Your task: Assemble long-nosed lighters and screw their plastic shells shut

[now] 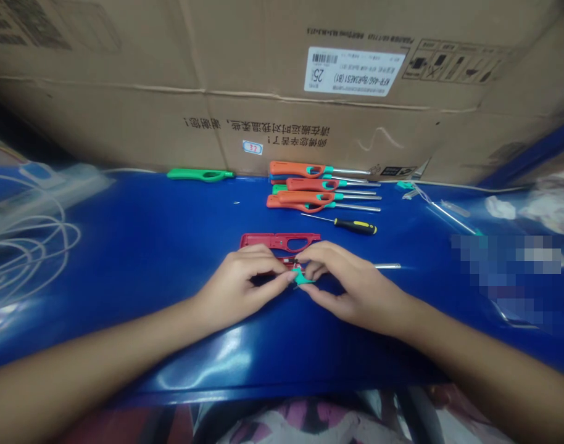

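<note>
Cardboard box (282,92) walls off the far side beyond both hands; only its side shows, so I can't tell the contents. Blue table (147,246): bare stretch out from the left hand (238,287) to a white cable coil (27,246), near edge under the forearms. Orange lighters (305,191) are stacked beyond the right hand (351,287), with a screwdriver (356,226) nearer. Red lighter shell (277,240) lies just beyond the knuckles. Both hands are curled, fingertips pinched on a small teal part (302,277) between them.
</note>
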A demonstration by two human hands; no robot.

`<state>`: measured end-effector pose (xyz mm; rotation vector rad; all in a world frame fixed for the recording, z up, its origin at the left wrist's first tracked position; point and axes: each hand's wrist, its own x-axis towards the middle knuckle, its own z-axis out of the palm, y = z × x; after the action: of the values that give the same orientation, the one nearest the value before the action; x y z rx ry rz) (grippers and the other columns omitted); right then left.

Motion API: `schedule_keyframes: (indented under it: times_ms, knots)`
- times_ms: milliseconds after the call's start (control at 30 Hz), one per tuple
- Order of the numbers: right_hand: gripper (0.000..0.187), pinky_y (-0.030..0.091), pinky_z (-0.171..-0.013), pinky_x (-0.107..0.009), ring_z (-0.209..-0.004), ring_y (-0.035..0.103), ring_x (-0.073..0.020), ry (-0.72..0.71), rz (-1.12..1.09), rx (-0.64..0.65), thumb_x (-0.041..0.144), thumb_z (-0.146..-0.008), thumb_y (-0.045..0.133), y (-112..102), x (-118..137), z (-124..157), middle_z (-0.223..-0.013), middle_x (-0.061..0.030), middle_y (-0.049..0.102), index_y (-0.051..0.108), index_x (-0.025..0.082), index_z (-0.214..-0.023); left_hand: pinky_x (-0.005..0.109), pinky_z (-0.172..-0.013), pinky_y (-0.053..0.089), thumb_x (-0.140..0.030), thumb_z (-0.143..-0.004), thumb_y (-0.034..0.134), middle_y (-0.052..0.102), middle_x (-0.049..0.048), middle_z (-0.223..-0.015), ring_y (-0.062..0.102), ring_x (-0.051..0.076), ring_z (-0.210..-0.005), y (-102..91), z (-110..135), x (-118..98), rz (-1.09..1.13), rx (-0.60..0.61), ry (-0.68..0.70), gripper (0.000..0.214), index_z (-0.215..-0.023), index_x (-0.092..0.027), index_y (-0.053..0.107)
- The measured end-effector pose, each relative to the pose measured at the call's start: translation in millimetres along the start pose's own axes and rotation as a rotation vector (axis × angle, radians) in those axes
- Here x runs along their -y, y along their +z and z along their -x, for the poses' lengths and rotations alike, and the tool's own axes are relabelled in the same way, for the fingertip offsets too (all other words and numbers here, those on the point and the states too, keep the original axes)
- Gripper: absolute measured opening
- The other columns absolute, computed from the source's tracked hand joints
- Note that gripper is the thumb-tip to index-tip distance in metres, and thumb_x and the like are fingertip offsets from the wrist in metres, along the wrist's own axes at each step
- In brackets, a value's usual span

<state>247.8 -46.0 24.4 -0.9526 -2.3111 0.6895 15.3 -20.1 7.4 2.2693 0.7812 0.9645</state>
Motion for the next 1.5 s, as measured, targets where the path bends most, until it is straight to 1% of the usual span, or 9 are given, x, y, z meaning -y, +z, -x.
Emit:
schedule_keyframes:
  times_ms: [100,167,333,400,533,700,833,1133,1500]
  knots:
    - [0.008,0.052,-0.080,-0.026,-0.088,0.062,-0.0136,-0.035,0.078,-0.006,0.026,-0.099,0.059,-4,-2,-2,-0.100,-0.0047,0.064,0.060,0.019,-0.104,0.027,-0.070,0.053,-0.024,-0.095,0.066,0.075,0.0037,-0.080,0.066,0.015,-0.073,-0.1,-1,1,-0.007,-0.009,-0.014,0.015,-0.085,-0.017,0.074]
    - [0.015,0.048,-0.076,-0.028,-0.083,0.061,-0.0145,-0.078,0.210,0.050,0.030,-0.102,0.056,-8,-3,-4,-0.092,-0.0036,0.066,0.062,0.018,-0.094,0.026,-0.071,0.052,-0.024,-0.095,0.067,0.075,0.0034,-0.082,0.066,0.015,-0.075,0.3,-1,1,-0.011,-0.003,-0.012,0.013,-0.086,-0.017,0.073]
    - [0.025,0.042,-0.069,-0.028,-0.076,0.060,-0.0154,-0.053,0.424,0.151,0.034,-0.105,0.047,-18,-6,-5,-0.087,-0.0027,0.067,0.062,0.018,-0.093,0.030,-0.076,0.050,-0.026,-0.095,0.066,0.073,0.0022,-0.083,0.063,0.016,-0.080,-1.8,-1,2,-0.099,0.050,0.023,0.012,-0.088,-0.018,0.072]
    - [0.024,0.040,-0.066,-0.028,-0.073,0.058,-0.0159,-0.018,0.505,0.159,0.032,-0.105,0.044,-23,-8,-5,-0.086,-0.0033,0.065,0.060,0.018,-0.093,0.033,-0.083,0.049,-0.029,-0.093,0.069,0.073,0.0044,-0.093,0.063,0.019,-0.090,-4.4,-2,3,-0.169,0.066,0.027,0.012,-0.098,-0.018,0.072]
    - [0.020,0.035,-0.063,-0.030,-0.070,0.054,-0.0178,0.048,0.667,0.173,0.026,-0.105,0.041,-30,-13,-3,-0.087,-0.0050,0.062,0.056,0.018,-0.094,0.040,-0.096,0.046,-0.035,-0.092,0.069,0.068,0.0086,-0.118,0.060,0.024,-0.109,-8.8,-2,5,-0.291,0.140,0.028,0.032,-0.121,-0.021,0.066]
    - [0.014,0.035,-0.063,-0.030,-0.069,0.050,-0.0173,0.086,0.647,0.241,0.015,-0.101,0.042,-26,-13,-3,-0.089,-0.0042,0.059,0.053,0.019,-0.093,0.040,-0.098,0.043,-0.034,-0.099,0.060,0.068,0.0076,-0.120,0.059,0.024,-0.114,-8.7,0,7,-0.355,0.225,0.017,0.027,-0.122,-0.022,0.065]
    - [0.018,0.035,-0.063,-0.030,-0.070,0.051,-0.0169,0.105,0.599,0.302,0.006,-0.096,0.041,-22,-11,-5,-0.089,-0.0040,0.060,0.053,0.019,-0.094,0.039,-0.093,0.043,-0.032,-0.100,0.056,0.069,0.0066,-0.115,0.061,0.023,-0.109,-7.6,1,8,-0.364,0.225,0.016,0.021,-0.116,-0.022,0.066]
    - [0.022,0.040,-0.069,-0.031,-0.083,0.057,-0.0195,0.085,0.617,0.368,0.002,-0.091,0.046,-19,-11,-5,-0.101,-0.0067,0.062,0.057,0.018,-0.101,0.038,-0.092,0.043,-0.031,-0.100,0.058,0.069,0.0067,-0.114,0.062,0.023,-0.108,-6.7,2,6,-0.330,0.237,-0.003,0.021,-0.117,-0.021,0.066]
    - [0.020,0.041,-0.073,-0.031,-0.084,0.051,-0.0195,-0.040,0.532,0.339,0.003,-0.094,0.045,-14,-20,-5,-0.096,-0.0056,0.061,0.058,0.018,-0.098,0.037,-0.093,0.043,-0.032,-0.101,0.058,0.067,0.0065,-0.110,0.062,0.022,-0.106,-7.9,3,7,-0.289,0.257,-0.020,0.023,-0.119,-0.021,0.065]
